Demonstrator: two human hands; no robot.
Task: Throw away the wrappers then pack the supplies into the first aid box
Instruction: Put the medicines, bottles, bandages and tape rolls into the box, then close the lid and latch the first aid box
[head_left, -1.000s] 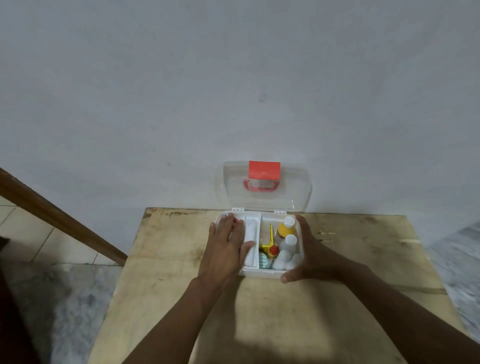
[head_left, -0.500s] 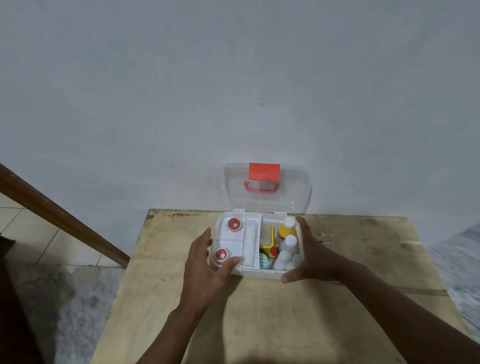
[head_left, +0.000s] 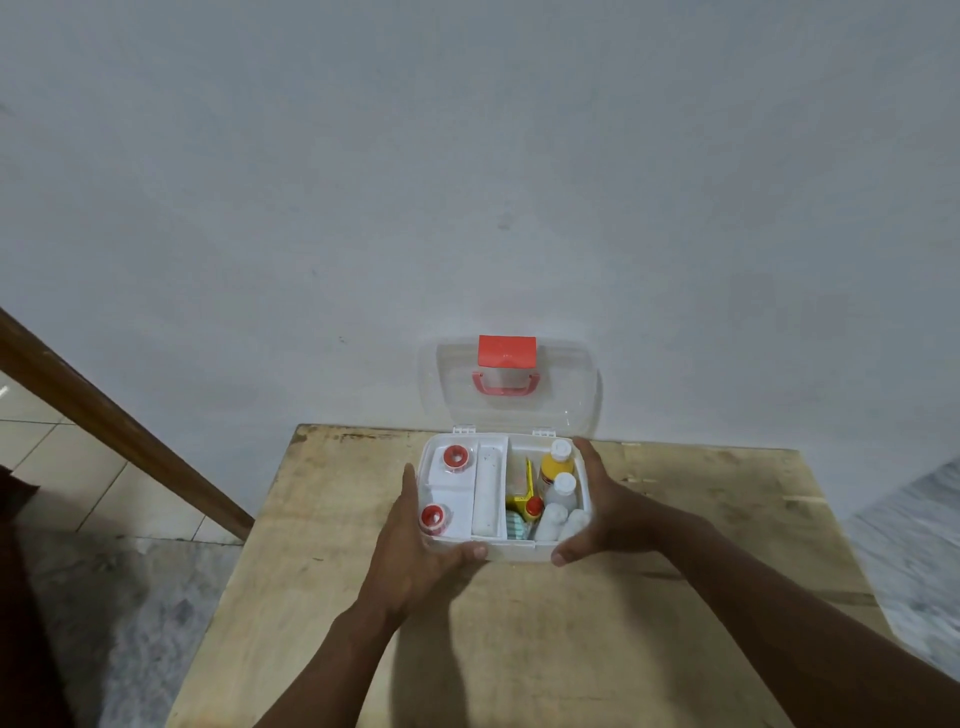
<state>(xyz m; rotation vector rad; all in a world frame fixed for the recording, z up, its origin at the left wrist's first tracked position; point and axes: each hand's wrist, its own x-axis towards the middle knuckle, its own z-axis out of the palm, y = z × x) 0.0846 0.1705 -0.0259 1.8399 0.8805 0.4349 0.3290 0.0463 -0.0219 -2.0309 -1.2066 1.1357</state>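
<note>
Backdrop: plain grey-white wall fills the upper frame; a brown wooden rail slants across the left, over tiled floor.
Surface: worn plywood table in the lower centre, its far edge against the wall.
First aid box: white, at the far middle of the table, lid open.
Lid: clear plastic, standing upright against the wall, with a red latch and red handle.
Left compartments: two tape rolls with red cores, one at the back and one at the front; a long white item lies in the narrow slot beside them (what it is cannot be told).
Right compartment: a yellow bottle, white bottles, white rolls, a yellow item with a red cap.
Left hand: fingers spread along the box's left wall, thumb on the front wall.
Right hand: cupped on the right wall, thumb at the front corner.
Grip: both hands clasp the box from opposite sides.
</note>
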